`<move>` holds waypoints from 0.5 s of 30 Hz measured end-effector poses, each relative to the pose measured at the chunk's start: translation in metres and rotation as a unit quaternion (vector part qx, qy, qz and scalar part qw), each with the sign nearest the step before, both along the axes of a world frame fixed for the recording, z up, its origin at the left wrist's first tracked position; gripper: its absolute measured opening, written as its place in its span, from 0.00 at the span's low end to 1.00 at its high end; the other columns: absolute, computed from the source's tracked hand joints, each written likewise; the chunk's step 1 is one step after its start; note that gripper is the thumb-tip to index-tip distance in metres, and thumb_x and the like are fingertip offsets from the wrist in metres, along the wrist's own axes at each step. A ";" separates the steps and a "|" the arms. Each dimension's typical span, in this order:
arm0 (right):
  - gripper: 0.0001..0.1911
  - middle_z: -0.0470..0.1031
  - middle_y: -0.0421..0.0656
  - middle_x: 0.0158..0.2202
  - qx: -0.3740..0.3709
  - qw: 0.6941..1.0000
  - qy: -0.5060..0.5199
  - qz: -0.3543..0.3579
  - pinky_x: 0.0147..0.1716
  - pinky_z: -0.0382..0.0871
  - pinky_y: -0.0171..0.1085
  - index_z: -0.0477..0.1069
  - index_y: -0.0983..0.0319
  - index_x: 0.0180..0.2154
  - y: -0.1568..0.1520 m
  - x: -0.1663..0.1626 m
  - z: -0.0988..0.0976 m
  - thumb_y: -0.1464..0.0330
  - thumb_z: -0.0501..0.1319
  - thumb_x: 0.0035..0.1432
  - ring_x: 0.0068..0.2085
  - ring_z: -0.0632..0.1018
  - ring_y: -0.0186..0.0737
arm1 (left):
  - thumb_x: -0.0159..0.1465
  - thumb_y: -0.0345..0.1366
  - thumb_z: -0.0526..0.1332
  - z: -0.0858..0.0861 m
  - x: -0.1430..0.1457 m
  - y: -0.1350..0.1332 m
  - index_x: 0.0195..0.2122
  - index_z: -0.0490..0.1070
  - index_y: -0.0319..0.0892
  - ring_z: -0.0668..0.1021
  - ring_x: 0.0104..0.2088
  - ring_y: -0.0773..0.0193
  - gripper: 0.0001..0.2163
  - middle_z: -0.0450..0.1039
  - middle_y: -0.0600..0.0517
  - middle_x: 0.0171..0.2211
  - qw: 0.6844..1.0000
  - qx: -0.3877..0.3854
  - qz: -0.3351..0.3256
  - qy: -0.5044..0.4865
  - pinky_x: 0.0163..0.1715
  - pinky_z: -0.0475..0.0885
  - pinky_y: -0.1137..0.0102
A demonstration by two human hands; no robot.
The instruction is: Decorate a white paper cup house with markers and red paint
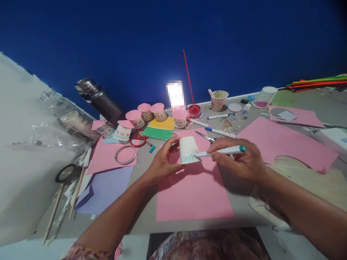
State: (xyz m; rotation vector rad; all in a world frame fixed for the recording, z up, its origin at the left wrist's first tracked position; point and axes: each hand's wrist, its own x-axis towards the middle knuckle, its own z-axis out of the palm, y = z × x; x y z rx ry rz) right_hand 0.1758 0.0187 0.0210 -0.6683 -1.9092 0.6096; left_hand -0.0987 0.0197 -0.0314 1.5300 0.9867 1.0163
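My left hand (165,160) grips a white paper cup (187,146), turned upside down, from its left side. Green zigzag strokes run along the cup's lower wall near the rim. In my right hand (241,159) is a white marker (221,151) with a green end, its tip touching the cup at the last stroke. Below the cup lies a sheet of pink paper (193,202). Behind it, scissors (206,136) lie partly hidden by my right hand. A teal marker cap (152,148) rests to the left.
Several decorated cups with pink tops (144,112) stand at the back left, near a dark flask (103,101). A roll of tape (125,155) and red-handled scissors (138,141) lie left. More pink paper (287,141) spreads right. A patterned cup (219,101) stands by the blue wall.
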 end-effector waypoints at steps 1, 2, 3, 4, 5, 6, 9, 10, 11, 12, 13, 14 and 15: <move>0.06 0.84 0.40 0.30 0.000 1.000 -0.003 0.006 0.26 0.71 0.34 0.80 0.59 0.36 0.000 0.000 0.001 0.72 0.65 0.65 0.26 0.79 0.35 | 0.52 0.33 0.81 0.000 0.001 0.000 0.64 0.68 0.51 0.71 0.69 0.43 0.39 0.67 0.43 0.67 1.000 -0.004 0.002 -0.004 0.72 0.63 0.48; 0.06 0.84 0.40 0.29 -0.002 1.000 -0.006 0.011 0.25 0.70 0.33 0.80 0.59 0.36 0.000 0.000 0.001 0.72 0.65 0.65 0.25 0.78 0.34 | 0.52 0.33 0.81 0.001 0.001 -0.001 0.64 0.68 0.51 0.71 0.69 0.43 0.39 0.67 0.44 0.67 1.000 -0.008 0.005 -0.009 0.72 0.62 0.48; 0.05 0.83 0.40 0.29 -0.004 1.000 -0.005 0.013 0.24 0.69 0.33 0.80 0.59 0.36 0.000 0.001 0.002 0.72 0.65 0.65 0.25 0.77 0.34 | 0.52 0.33 0.81 0.002 0.002 -0.001 0.63 0.68 0.51 0.71 0.70 0.43 0.39 0.67 0.44 0.67 1.000 -0.011 0.007 -0.014 0.72 0.62 0.48; 0.05 0.83 0.39 0.29 -0.007 1.000 -0.003 0.012 0.24 0.69 0.33 0.80 0.59 0.36 0.000 0.001 0.002 0.72 0.65 0.65 0.24 0.77 0.34 | 0.52 0.33 0.81 0.002 0.003 -0.002 0.63 0.69 0.51 0.70 0.70 0.43 0.39 0.67 0.44 0.67 1.000 -0.014 0.009 -0.019 0.73 0.61 0.48; 0.05 0.83 0.39 0.29 -0.011 1.000 0.000 0.007 0.24 0.69 0.33 0.80 0.59 0.36 0.000 0.001 0.002 0.72 0.65 0.65 0.25 0.77 0.34 | 0.52 0.34 0.81 0.003 0.003 -0.002 0.63 0.69 0.50 0.70 0.70 0.43 0.38 0.67 0.44 0.66 1.000 -0.017 0.009 -0.023 0.73 0.61 0.48; 0.05 0.83 0.39 0.29 -0.014 1.000 0.004 0.001 0.25 0.69 0.33 0.79 0.59 0.35 0.000 0.001 0.002 0.72 0.65 0.65 0.25 0.77 0.34 | 0.52 0.34 0.81 0.004 0.004 -0.002 0.62 0.69 0.50 0.70 0.70 0.43 0.37 0.67 0.44 0.66 0.999 -0.018 0.008 -0.027 0.73 0.61 0.48; 0.06 0.82 0.39 0.28 -0.024 1.000 0.007 0.001 0.24 0.67 0.33 0.79 0.59 0.34 0.000 0.001 0.003 0.73 0.64 0.65 0.25 0.76 0.34 | 0.52 0.34 0.81 0.004 0.005 -0.002 0.61 0.69 0.49 0.70 0.70 0.44 0.37 0.68 0.44 0.66 0.999 -0.018 0.005 -0.039 0.72 0.62 0.48; 0.06 0.82 0.39 0.28 -0.028 1.000 0.007 0.008 0.24 0.66 0.33 0.79 0.59 0.35 0.000 0.001 0.003 0.72 0.64 0.65 0.25 0.76 0.34 | 0.52 0.34 0.81 0.004 0.005 -0.002 0.61 0.69 0.49 0.70 0.70 0.44 0.37 0.68 0.44 0.66 0.999 -0.018 0.004 -0.042 0.72 0.62 0.48; 0.06 0.82 0.39 0.28 -0.031 0.999 0.009 0.014 0.24 0.66 0.33 0.79 0.59 0.35 0.000 0.001 0.003 0.72 0.64 0.65 0.24 0.76 0.33 | 0.52 0.34 0.82 0.003 0.005 -0.002 0.61 0.69 0.49 0.70 0.70 0.44 0.37 0.68 0.44 0.66 0.999 -0.017 0.004 -0.045 0.72 0.63 0.48; 0.06 0.82 0.39 0.28 -0.032 0.999 0.013 0.018 0.24 0.66 0.33 0.79 0.59 0.35 0.000 0.001 0.004 0.72 0.64 0.65 0.24 0.76 0.33 | 0.52 0.35 0.82 0.002 0.005 -0.001 0.61 0.68 0.49 0.70 0.69 0.44 0.37 0.68 0.44 0.66 0.999 -0.018 0.003 -0.048 0.71 0.63 0.48; 0.06 0.82 0.39 0.28 -0.033 0.999 0.017 0.018 0.25 0.66 0.33 0.79 0.60 0.35 0.000 0.002 0.004 0.72 0.64 0.65 0.25 0.75 0.33 | 0.53 0.35 0.82 0.001 0.005 -0.001 0.62 0.68 0.50 0.70 0.69 0.44 0.37 0.68 0.44 0.66 0.998 -0.019 0.001 -0.052 0.71 0.64 0.48; 0.06 0.82 0.39 0.28 -0.032 0.999 0.021 0.014 0.25 0.66 0.33 0.79 0.60 0.35 0.000 0.002 0.005 0.73 0.64 0.65 0.25 0.75 0.33 | 0.53 0.36 0.82 0.001 0.005 -0.001 0.62 0.68 0.50 0.70 0.69 0.44 0.37 0.68 0.44 0.66 0.998 -0.019 -0.001 -0.057 0.71 0.64 0.49; 0.06 0.81 0.39 0.28 -0.032 0.999 0.024 0.011 0.25 0.66 0.32 0.79 0.60 0.35 0.000 0.002 0.005 0.73 0.64 0.65 0.25 0.75 0.32 | 0.53 0.36 0.82 0.000 0.005 0.000 0.62 0.68 0.50 0.70 0.69 0.44 0.37 0.68 0.44 0.66 0.998 -0.019 -0.004 -0.062 0.71 0.65 0.49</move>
